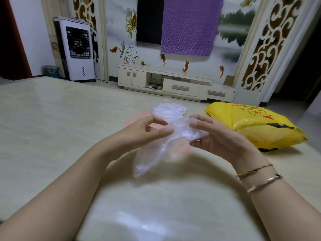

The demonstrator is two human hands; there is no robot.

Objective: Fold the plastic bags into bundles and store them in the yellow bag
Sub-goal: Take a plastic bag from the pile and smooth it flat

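Note:
A clear crumpled plastic bag is held up above the pale table, its lower end hanging down toward me. My left hand pinches the bag's middle between thumb and fingers. My right hand grips the bag's right part, fingers curled over it. A pink plastic bag lies flat on the table behind and under the clear one, mostly hidden. The yellow bag lies on its side at the right, its mouth facing left toward my right hand.
Beyond the table's far edge stand a white TV cabinet and a white air cooler at the back left. A small green bin sits by the cooler. A dark doorway opens at the far right.

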